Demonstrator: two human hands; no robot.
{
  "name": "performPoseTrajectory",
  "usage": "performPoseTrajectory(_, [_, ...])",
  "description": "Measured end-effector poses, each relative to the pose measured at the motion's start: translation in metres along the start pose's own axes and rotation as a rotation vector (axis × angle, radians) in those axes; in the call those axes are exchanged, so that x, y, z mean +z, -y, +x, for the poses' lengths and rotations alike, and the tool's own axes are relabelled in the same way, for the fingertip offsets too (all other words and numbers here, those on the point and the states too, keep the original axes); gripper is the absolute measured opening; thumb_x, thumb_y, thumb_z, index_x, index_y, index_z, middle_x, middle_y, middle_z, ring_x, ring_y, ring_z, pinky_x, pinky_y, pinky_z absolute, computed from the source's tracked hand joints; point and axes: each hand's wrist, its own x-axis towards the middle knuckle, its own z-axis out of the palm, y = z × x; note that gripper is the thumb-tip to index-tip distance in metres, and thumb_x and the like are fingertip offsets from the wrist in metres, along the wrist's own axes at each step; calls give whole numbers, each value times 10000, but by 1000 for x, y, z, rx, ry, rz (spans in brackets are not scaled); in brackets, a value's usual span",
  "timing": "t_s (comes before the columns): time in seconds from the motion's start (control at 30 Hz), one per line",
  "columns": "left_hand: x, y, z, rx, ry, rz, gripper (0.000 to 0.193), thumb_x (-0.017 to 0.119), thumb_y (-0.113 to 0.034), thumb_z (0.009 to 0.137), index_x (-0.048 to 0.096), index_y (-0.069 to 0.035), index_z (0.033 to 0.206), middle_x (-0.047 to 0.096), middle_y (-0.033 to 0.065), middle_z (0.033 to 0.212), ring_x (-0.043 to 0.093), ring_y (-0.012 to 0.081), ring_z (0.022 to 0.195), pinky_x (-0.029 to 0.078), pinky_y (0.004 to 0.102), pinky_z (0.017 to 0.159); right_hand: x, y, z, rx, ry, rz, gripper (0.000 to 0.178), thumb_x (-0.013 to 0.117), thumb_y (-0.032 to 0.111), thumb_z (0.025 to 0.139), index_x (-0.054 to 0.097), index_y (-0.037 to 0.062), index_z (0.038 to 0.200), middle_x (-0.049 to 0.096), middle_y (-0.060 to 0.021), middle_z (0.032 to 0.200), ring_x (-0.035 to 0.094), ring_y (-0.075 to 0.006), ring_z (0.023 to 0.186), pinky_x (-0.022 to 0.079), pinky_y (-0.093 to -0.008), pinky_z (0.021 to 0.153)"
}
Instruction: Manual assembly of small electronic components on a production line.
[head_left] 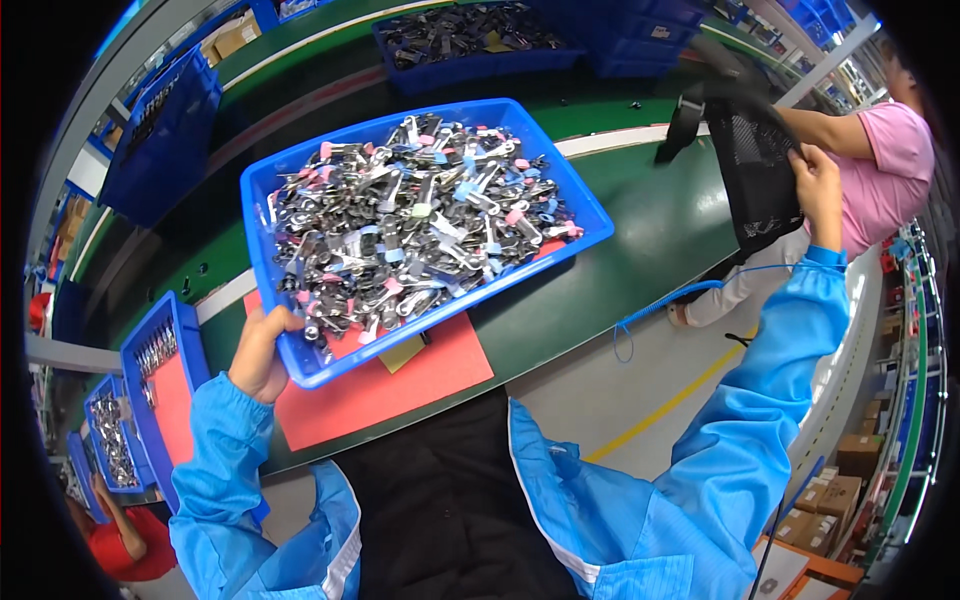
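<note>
1. My left hand [262, 355] pinches the near-left corner of a blue tray [452, 314], which sits ahead of me over a green table [655, 215], heaped with small metal clips [410, 220].
2. My right hand [822, 190] grips the edge of a black mesh item [755, 170], well right.
3. Keeping that corner level should best stop clips spilling.
4. My left fingertips are hidden; the mesh item's upper end blurs.
</note>
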Motion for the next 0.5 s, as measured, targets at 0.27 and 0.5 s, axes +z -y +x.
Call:
performPoseTrajectory(0.27, [-11,0,9,-2,97,61,268,613,-77,817,623,29,1063,645,72,926,639,173,789,535,314,687,2,115,-9,-100,118,264,224,668,192,991,680,-22,925,573,30,722,477,-61,657,380,-268,582])
performPoseTrajectory(0.5, [-24,8,33,-14,257,-7,315,635,-80,829,636,40,1121,682,89,988,659,186,888,534,346,825,18,293,-37,-125,164,-65,318,691,315,935,712,0,968,714,-130,784,684,-276,723,500,-414,670])
